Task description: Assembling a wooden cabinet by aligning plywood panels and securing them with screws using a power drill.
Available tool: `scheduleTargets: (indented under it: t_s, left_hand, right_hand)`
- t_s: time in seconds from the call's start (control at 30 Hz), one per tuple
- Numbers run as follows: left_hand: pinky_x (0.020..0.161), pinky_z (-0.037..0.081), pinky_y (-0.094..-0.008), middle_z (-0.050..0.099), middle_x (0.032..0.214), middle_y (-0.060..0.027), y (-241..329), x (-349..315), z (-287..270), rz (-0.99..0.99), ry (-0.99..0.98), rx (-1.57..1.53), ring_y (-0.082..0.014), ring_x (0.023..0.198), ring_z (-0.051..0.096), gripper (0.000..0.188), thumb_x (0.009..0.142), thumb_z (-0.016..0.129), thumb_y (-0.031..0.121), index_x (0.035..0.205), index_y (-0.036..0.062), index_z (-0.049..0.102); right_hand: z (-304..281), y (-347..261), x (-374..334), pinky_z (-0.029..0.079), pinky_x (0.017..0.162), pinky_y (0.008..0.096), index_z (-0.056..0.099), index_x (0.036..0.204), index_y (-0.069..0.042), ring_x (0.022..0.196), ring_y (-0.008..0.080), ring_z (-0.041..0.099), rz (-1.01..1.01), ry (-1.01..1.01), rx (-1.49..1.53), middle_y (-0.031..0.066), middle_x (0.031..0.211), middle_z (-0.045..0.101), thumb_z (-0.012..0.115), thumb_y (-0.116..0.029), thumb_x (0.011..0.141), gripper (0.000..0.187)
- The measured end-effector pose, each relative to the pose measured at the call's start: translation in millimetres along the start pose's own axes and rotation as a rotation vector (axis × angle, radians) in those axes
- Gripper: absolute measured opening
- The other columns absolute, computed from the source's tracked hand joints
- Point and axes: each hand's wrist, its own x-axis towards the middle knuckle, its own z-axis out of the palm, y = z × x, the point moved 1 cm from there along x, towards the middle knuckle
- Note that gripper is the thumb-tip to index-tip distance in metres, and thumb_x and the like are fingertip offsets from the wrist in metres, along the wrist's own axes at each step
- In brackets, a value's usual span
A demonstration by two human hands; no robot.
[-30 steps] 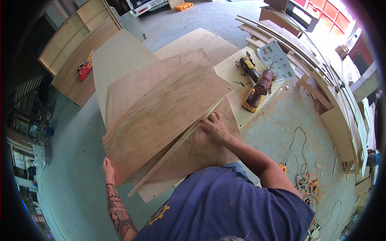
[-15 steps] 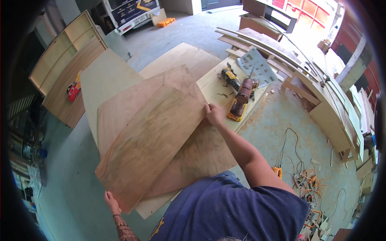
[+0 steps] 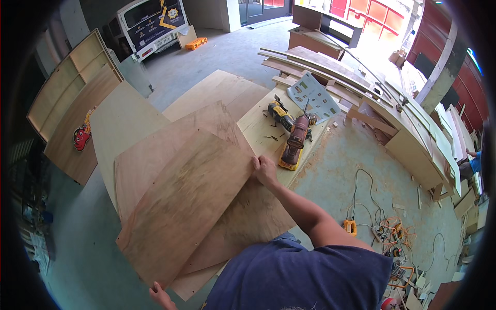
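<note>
A thin plywood panel (image 3: 191, 199), smudged dark across its face, lies slanted over a larger plywood sheet (image 3: 155, 147). My right hand (image 3: 266, 169) is closed on the panel's right corner, thumb on top. At the near left edge, my left hand (image 3: 161, 295) pinches the same panel close to its lower corner; part of that hand is cut off by the frame. Beyond my right hand, a reddish-brown cordless drill (image 3: 297, 137) with a yellow base and a yellow-black power tool (image 3: 280, 113) rest on a pale board (image 3: 253, 121), with a few screws (image 3: 272, 137) beside them.
A printed sheet (image 3: 312, 98) lies past the tools. Stacked boards and a long wooden bench (image 3: 408, 155) run along the right. Cables and tools (image 3: 390, 230) litter the floor there. A van (image 3: 152, 28) stands at the back, and another person (image 3: 473, 163) shows at the right edge.
The view has shifted, so the scene sits lower and further left. My left hand has moved along the panel's edge toward its near corner. My right hand keeps its hold.
</note>
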Motion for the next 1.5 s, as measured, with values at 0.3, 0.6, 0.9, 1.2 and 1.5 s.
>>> scheduleTargets:
  t_s: [0.3, 0.6, 0.9, 1.2, 1.5]
  left_hand:
    - [0.087, 0.051, -0.0416, 0.068, 0.106, -0.0169, 39.3, 72.5, 9.2, 0.15, -0.16, -0.045, -0.0262, 0.094, 0.062, 0.041, 0.103, 0.068, 0.031, 0.111, -0.009, 0.062]
    - [0.109, 0.044, -0.0365, 0.063, 0.136, -0.016, 3.1, 60.9, -14.8, 0.042, -0.197, -0.214, -0.0255, 0.122, 0.061, 0.055, 0.102, 0.067, 0.018, 0.147, -0.0104, 0.05]
    - [0.107, 0.047, -0.0339, 0.064, 0.138, -0.0157, 10.3, 66.3, -23.8, 0.157, -0.39, -0.369, -0.0199, 0.123, 0.063, 0.052, 0.096, 0.063, -0.006, 0.147, -0.0092, 0.052]
    - [0.1, 0.053, -0.0319, 0.072, 0.126, -0.0133, -16.8, 85.7, -28.9, 0.229, -0.272, -0.205, -0.0182, 0.113, 0.068, 0.043, 0.094, 0.064, -0.006, 0.137, -0.0081, 0.062]
    - [0.094, 0.055, -0.0296, 0.073, 0.119, -0.0068, -33.8, 91.7, -35.0, 0.295, -0.241, -0.28, -0.014, 0.107, 0.068, 0.037, 0.096, 0.071, 0.004, 0.132, -0.0047, 0.067]
  right_hand:
    - [-40.4, 11.0, -51.9, 0.05, 0.075, 0.0493, 0.064, 0.095, 0.001, 0.083, 0.0409, 0.066, 0.202, 0.004, 0.033, 0.0244, 0.086, 0.067, 0.058, -0.039, 0.107, 0.042]
    - [-80.4, 24.1, -40.4, 0.049, 0.076, 0.033, 0.065, 0.12, -0.002, 0.084, 0.0145, 0.059, -0.046, -0.458, 0.128, 0.0053, 0.085, 0.062, 0.062, -0.019, 0.101, 0.026]
    - [-100.7, 25.1, -28.0, 0.052, 0.071, 0.0366, 0.067, 0.111, -0.001, 0.078, 0.0198, 0.064, 0.035, -0.516, 0.149, 0.0105, 0.084, 0.066, 0.071, -0.017, 0.096, 0.022]
    - [-84.3, 41.4, -38.8, 0.054, 0.067, 0.0343, 0.07, 0.108, -0.002, 0.072, 0.0146, 0.065, -0.193, -0.357, 0.096, 0.0064, 0.077, 0.065, 0.075, -0.016, 0.094, 0.02]
    - [-85.0, 48.8, -22.4, 0.052, 0.058, 0.0318, 0.072, 0.114, 0.0, 0.067, 0.0092, 0.064, -0.157, -0.374, 0.051, 0.003, 0.071, 0.065, 0.074, -0.016, 0.094, 0.026]
